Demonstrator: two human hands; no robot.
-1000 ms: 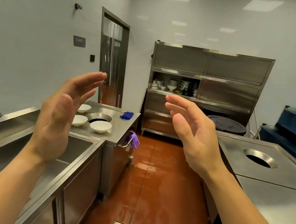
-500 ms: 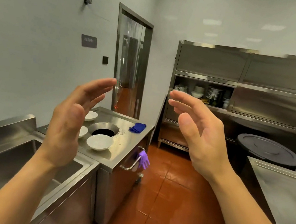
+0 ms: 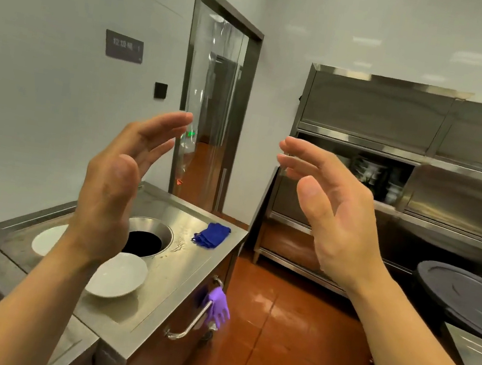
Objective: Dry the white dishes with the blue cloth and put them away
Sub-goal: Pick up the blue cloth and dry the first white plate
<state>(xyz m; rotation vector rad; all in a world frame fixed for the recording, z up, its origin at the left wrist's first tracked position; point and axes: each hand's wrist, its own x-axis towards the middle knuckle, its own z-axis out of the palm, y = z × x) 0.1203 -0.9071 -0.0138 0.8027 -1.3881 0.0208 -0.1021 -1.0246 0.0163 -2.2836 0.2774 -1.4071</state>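
Dishes (image 3: 118, 279): two white ones in view on the steel counter (image 3: 189, 271), at 8 o'clock in the view. None is held.
Near dish: shallow, upright, at 7 o'clock of the hole (image 3: 146, 243) in the counter, just beside its rim.
Far dish (image 3: 47, 237): at 9 o'clock of the hole, partly hidden by the left forearm.
Cloth (image 3: 211, 235): blue, bunched, at 2 o'clock of the hole, near the counter's far edge and well apart from both dishes.
Left hand (image 3: 106, 193): raised above the counter, palm inward, fingers straight and slightly spread, holding nothing.
Right hand (image 3: 343, 222): raised opposite it, palm inward, fingers likewise loose and spread, holding nothing.
Step in hand: judged to be the approach to the counter; drying has not begun.
Procedure: take the cloth first with one hand, then lift the near dish by its rim with the other. Wipe inside, then underside, keeping the dish over the counter.
Storage: probably the open shelf (image 3: 389, 182) of the cabinet (image 3: 369, 107), at 2 o'clock, where crockery shows.
Caution: the floor (image 3: 287, 345) looks glossy and may be wet. Carry one dish at a time.
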